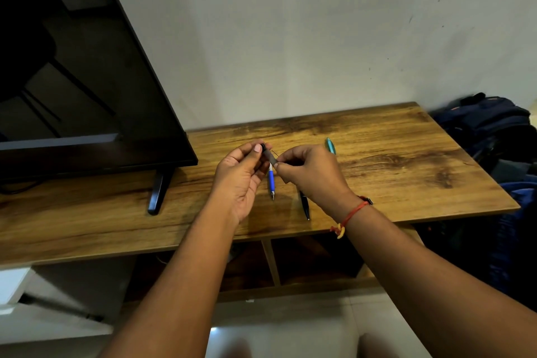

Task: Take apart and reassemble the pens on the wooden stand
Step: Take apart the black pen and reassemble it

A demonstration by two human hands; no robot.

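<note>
1. Over the wooden stand (392, 160), we hold a dark pen part (268, 155) in the air between both hands. It is lifted off the top, we judge, so either end can be twisted or pulled freely.
2. Our left hand (241, 180) pinches the part's far black end between thumb and curled fingers. Our right hand (313, 174) nips the near grey end at the fingertips. The opposed grips suggest two halves being worked, but we cannot tell whether apart or together.
3. A thin dark line shows beside the part, too fine for us to name.
4. A blue pen (271, 180) lies on the stand just beneath our hands, tip toward us. A black pen (304, 205) lies to its right, its far half hidden under our right hand. A teal pen (330, 145) peeks out beyond that hand.
5. A television (87, 81) fills the left, its foot (158, 192) on the stand near our left hand. A backpack (488, 125) slumps off the right end. Neither blocks the work.
</note>
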